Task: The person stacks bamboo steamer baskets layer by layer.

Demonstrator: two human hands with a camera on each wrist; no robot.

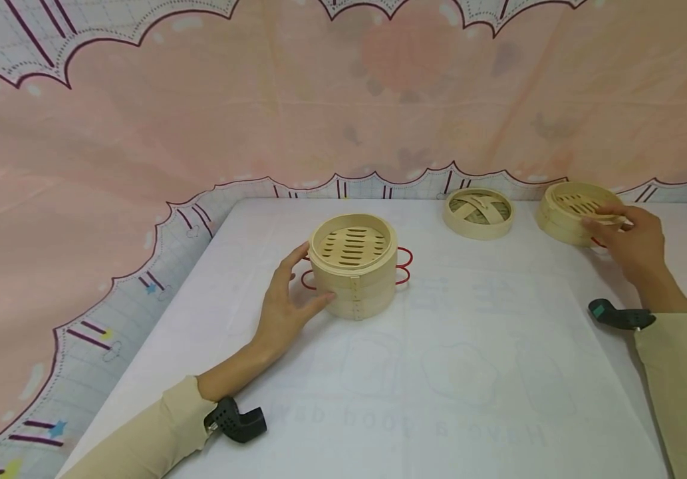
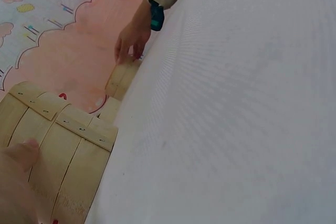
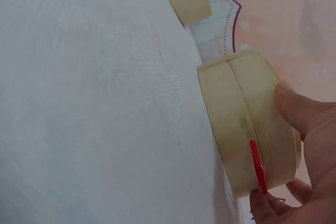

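In the head view you have a two-tier bamboo steamer standing on the white table, and its top tier shows its slotted floor within the rim; farther back on your right sits a round lid with crossed strips, and just beside it a single basket, also with a slotted floor. All are pale bamboo, and red loops stick out from both sides of the stack. Your left hand holds the stack from its left, thumb on the front wall and fingers along the side; your right hand reaches farther forward and grips the single basket at its right side, thumb and fingers apart around the wall. In the left wrist view, the stack's wall shows dark seams and overlapping ends fixed with small pins; your left thumb presses on it, while your right hand and the single basket appear beyond. In the right wrist view, a red handle hangs on the single basket's wall, your thumb lies near the upper edge and your other fingers bend below; whether its base touches the table you cannot tell
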